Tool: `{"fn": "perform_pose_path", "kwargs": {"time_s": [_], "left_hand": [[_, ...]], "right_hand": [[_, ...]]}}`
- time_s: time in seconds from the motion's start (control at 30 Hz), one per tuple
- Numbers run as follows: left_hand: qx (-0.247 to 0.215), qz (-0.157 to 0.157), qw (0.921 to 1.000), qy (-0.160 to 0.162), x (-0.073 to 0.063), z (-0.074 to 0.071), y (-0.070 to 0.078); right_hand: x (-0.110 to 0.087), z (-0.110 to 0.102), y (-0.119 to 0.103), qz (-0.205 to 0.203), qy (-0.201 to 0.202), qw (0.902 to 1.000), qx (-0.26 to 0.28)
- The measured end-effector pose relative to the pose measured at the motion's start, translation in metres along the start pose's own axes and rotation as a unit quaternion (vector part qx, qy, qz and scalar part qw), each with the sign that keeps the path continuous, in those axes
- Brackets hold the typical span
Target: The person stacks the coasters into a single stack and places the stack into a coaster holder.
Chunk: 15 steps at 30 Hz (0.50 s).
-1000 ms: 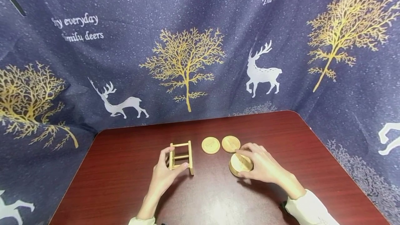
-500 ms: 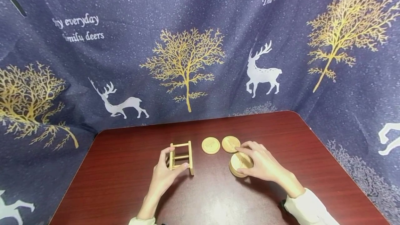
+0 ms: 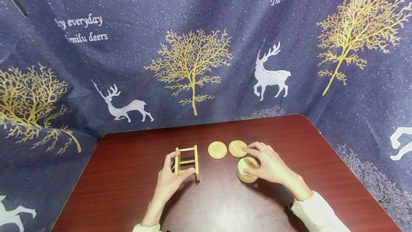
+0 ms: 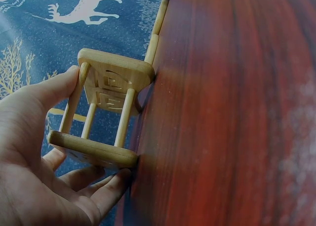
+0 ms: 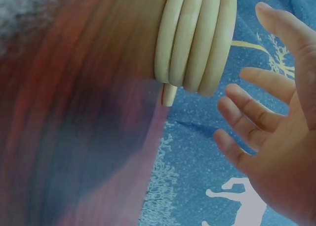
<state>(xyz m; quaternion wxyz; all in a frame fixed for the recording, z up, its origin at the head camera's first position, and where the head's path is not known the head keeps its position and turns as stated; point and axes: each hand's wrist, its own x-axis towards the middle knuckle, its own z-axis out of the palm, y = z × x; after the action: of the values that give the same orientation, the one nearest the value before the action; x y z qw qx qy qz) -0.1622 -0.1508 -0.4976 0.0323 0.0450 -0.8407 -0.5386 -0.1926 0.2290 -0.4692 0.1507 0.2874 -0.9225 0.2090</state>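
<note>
A small wooden coaster holder (image 3: 197, 169), two carved end plates joined by round rods, stands on the table at centre left. My left hand (image 3: 167, 180) grips it, the thumb on the near side and fingers on the far side. To the right is a stack of round wooden coasters (image 3: 243, 177), several high, its thick edges facing the right wrist view. Over this stack hovers my right hand (image 3: 273, 167), thumb and fingers spread and holding nothing. In the right wrist view the fingers (image 5: 254, 107) are apart from the stack (image 5: 195, 43).
Two single coasters lie flat behind: one (image 3: 217, 150) between holder and stack, another (image 3: 236, 147) just behind the stack, overlapped by my right fingertips in the head view. The reddish-brown table (image 3: 128, 160) ends at a dark blue cloth (image 3: 219, 110) printed with deer and trees.
My right thumb and fingers have loosened from around the stack and lifted slightly up and away. The stack stays put. My left hand and the coaster holder have not moved.
</note>
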Motion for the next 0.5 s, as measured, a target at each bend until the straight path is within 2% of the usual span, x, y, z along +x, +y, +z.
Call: {"fn": "perform_pose_path", "kwargs": {"time_s": [0.5], "left_hand": [[0.004, 0.0, 1.0, 0.002, 0.001, 0.0, 0.0]], "right_hand": [[0.014, -0.001, -0.003, 0.009, 0.003, 0.9999, 0.009]]}}
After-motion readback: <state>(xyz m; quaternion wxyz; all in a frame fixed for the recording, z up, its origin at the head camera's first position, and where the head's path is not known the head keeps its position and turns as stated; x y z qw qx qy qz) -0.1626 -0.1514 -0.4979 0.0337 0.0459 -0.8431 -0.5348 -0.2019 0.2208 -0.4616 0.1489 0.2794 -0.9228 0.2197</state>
